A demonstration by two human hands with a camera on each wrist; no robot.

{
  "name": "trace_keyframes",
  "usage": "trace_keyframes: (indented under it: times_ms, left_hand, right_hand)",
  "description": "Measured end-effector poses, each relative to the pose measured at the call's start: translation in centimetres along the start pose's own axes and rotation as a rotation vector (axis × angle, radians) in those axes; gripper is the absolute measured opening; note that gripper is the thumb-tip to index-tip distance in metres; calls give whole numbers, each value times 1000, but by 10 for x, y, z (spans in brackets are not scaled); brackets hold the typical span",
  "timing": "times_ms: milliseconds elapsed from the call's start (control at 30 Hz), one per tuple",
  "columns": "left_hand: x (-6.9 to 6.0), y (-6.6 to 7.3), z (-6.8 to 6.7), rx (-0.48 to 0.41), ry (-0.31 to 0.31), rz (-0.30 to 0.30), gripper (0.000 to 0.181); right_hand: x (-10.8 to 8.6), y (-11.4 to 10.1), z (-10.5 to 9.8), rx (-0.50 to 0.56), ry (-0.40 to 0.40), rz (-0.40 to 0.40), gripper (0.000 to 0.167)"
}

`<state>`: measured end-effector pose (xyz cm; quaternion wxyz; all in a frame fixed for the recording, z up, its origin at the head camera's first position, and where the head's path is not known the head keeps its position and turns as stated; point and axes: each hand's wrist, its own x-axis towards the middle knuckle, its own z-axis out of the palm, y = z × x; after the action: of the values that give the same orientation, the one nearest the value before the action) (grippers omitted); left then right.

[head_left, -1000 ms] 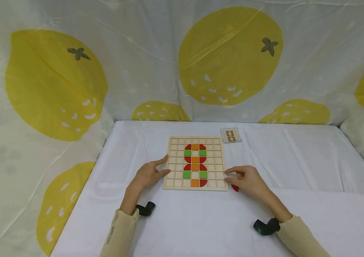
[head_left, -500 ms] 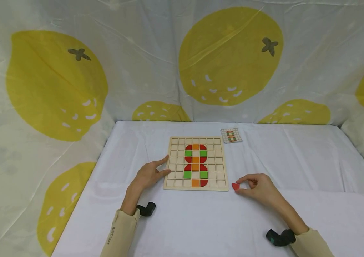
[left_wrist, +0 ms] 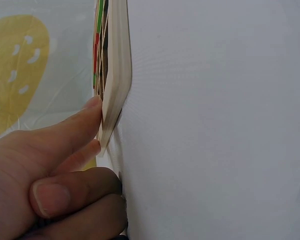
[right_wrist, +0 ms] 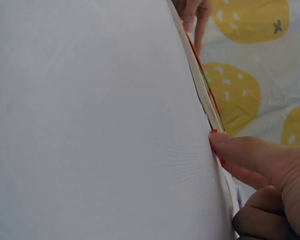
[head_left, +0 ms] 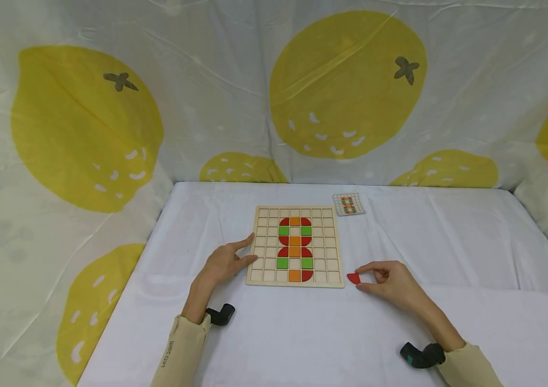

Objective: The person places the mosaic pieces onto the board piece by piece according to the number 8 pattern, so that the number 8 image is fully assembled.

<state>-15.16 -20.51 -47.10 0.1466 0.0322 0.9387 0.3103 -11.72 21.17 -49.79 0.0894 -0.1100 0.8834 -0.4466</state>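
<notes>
A square wooden grid board [head_left: 266, 263] lies on the white-covered table, with red quarter-circle, orange square and green square pieces set in its middle columns. Against the board's left edge, my left hand [head_left: 221, 264] rests its extended thumb and index finger; the left wrist view shows other fingers curled beneath. Just off the board's lower right side, my right hand [head_left: 392, 280] pinches a red quarter-circle piece [head_left: 353, 278] between thumb and index finger. Only slivers of that piece show in the right wrist view, the fingertips hiding the rest.
A small printed card [head_left: 348, 204] with a similar coloured grid pattern lies beyond the board's upper right corner. Lemon-printed cloth [head_left: 235, 107] hangs behind the table [head_left: 293, 338] and at its sides.
My right hand has left the board's right edge, moved right and taken hold of the red quarter-circle piece, which has turned between the fingers. The left hand stays where it was.
</notes>
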Motion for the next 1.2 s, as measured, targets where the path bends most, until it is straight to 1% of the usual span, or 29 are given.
trace_keyframes:
  times_ms: [100,267,433,567,667,867,1033,1200]
  left_hand:
    - [0,-1,0,2,3,-3,68]
    - [0,-1,0,10,3,-2,68]
    - [0,-1,1,9,1,-2,68]
    - [0,-1,1,9,-1,-6,69]
    - [0,0,1,10,4,-8,69]
    - [0,1,1,3,5,-13,69]
    - [0,1,0,15,2,-21,69]
    - [0,1,1,16,-4,-19,69]
  right_hand:
    - [0,0,0,7,-1,-3,25]
    - [1,-1,1,25,36,-12,26]
    - [5,-8,9,40,42,-13,27]
    - [11,-21,20,45,16,-40,26]
    - [16,-34,30,53,-7,-69,25]
    - [28,-59,54,60,-48,-96,24]
    - [37,-76,74,30,-52,-114,23]
    - [45,-86,92,-11,-39,-120,21]
